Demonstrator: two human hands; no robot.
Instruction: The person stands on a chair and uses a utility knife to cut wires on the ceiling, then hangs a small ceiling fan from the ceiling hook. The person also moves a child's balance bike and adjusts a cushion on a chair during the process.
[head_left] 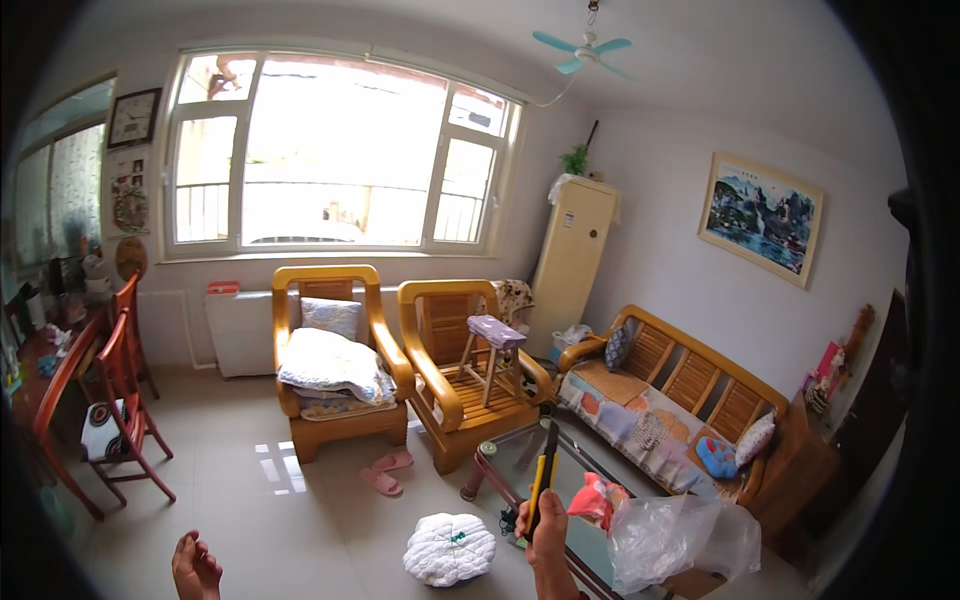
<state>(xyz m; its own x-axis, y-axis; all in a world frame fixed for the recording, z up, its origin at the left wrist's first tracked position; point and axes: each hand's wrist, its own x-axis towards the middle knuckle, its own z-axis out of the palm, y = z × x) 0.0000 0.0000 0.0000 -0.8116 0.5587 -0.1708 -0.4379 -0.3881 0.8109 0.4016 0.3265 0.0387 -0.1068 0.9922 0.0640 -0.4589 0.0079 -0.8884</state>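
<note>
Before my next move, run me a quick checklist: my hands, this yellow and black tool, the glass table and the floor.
1. Yellow and black tool gripped in the right hand: ok.
2. Left hand free: ok, nothing visible in it.
3. Tool's far end safely covered: cannot tell, it is too dark and small.
4. Glass table clear: not ok, a clear plastic bag and a red item are there.
5. Floor clear: not ok, pink slippers lie near the armchairs.
</note>
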